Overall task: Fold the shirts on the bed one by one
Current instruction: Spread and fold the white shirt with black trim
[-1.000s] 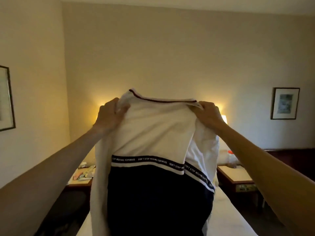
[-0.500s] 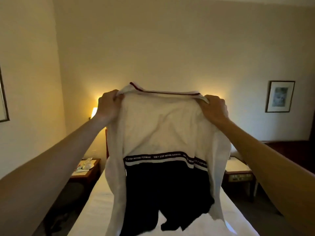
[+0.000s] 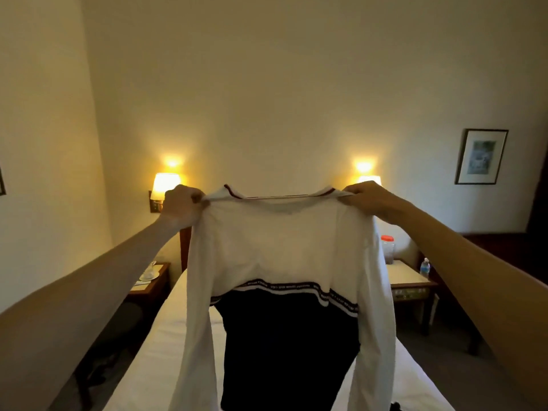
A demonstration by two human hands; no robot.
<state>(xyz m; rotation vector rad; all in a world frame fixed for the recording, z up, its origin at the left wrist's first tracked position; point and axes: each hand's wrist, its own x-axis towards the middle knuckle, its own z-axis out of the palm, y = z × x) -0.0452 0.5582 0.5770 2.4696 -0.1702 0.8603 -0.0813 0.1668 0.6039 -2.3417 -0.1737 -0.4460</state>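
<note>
A long-sleeved shirt (image 3: pixel 278 250), white above and dark navy below a lettered band, hangs stretched in the air over the white bed (image 3: pixel 154 360). My left hand (image 3: pixel 181 204) grips its left shoulder by the collar. My right hand (image 3: pixel 370 200) pinches the right shoulder. The collar has a dark red edge. Both white sleeves dangle down at the sides, and the hem drops out of view at the bottom. No other shirts show; the held one hides most of the bed.
A wooden nightstand (image 3: pixel 152 284) with small items stands left of the bed, another nightstand (image 3: pixel 410 281) at the right carries a red-lidded jar (image 3: pixel 388 247) and a water bottle (image 3: pixel 425 267). Two lit wall lamps flank the headboard. A framed picture (image 3: pixel 480 157) hangs right.
My hands moved apart and pulled the shoulders wide, so the shirt hangs flatter and broader. My view shifted, and both lamps and more of the bed show.
</note>
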